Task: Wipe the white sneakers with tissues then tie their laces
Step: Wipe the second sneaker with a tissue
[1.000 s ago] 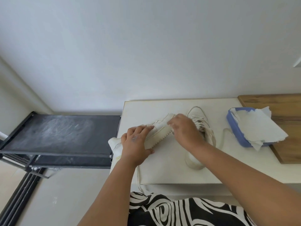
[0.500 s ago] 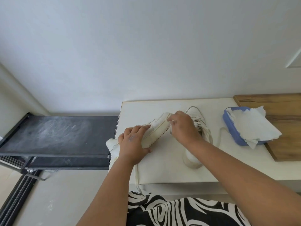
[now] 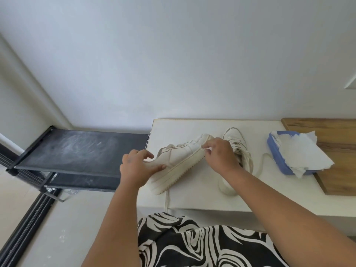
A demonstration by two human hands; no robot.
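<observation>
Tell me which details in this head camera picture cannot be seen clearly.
- Tissue: the right hand hides whatever it pinches at the toe of the held sneaker.
- Second sneaker: its middle is behind the right hand and forearm.
- Tissue pack: any label is under the loose tissues.
- Wooden board: cut off by the right edge.
- Black rack: its lower shelf is in shadow.

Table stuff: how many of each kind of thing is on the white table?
Sneakers: 2, one held tilted by the left hand and right hand, one standing behind
Tissue packs: 1, blue
Wooden boards: 1
Total: 4 on the table
</observation>
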